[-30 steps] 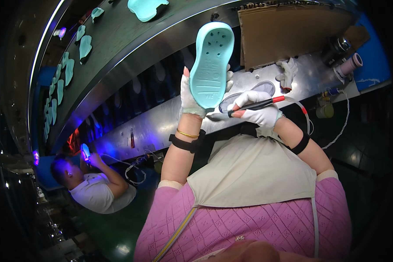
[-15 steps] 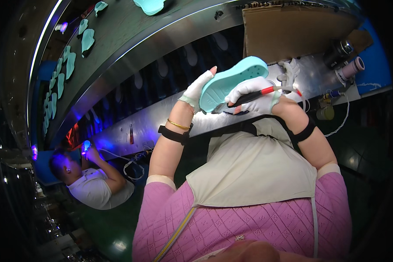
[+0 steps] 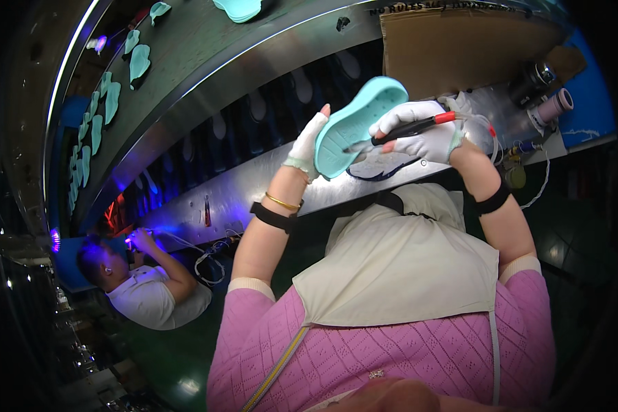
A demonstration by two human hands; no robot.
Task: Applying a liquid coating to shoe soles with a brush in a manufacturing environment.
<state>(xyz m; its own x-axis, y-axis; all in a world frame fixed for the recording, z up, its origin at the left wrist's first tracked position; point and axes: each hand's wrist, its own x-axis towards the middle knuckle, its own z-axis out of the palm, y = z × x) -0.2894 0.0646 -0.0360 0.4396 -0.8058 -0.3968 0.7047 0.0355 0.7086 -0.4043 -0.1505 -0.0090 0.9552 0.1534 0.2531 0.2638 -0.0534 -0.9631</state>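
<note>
A turquoise foam shoe sole (image 3: pixel 353 123) is held up, tilted, above the metal ledge. My gloved left hand (image 3: pixel 305 144) grips its heel end at the left edge, bare thumb tip showing. In my gloved right hand (image 3: pixel 426 127) is a slim black pen-like tool (image 3: pixel 406 130) with a red rear end and a thin tube behind it. Its tip points at the lower part of the sole, but I cannot tell whether it touches. The right hand's fingers are wrapped around the tool, beside the sole's right edge. A thin dark blue strip (image 3: pixel 384 176) lies looped on the ledge below.
Several turquoise soles (image 3: pixel 139 63) lie on the conveyor belt (image 3: pixel 178 41) at the far left. Beyond the ledge (image 3: pixel 192 209) stand a cardboard sheet (image 3: pixel 453 48), a black bottle (image 3: pixel 534 82) and a pink cup (image 3: pixel 556 106). A co-worker (image 3: pixel 154 288) sits at left.
The sole has turned a little more upright. My right hand has shifted right, and the tool's tip now shows over the sole's face. The co-worker's hands have moved slightly.
</note>
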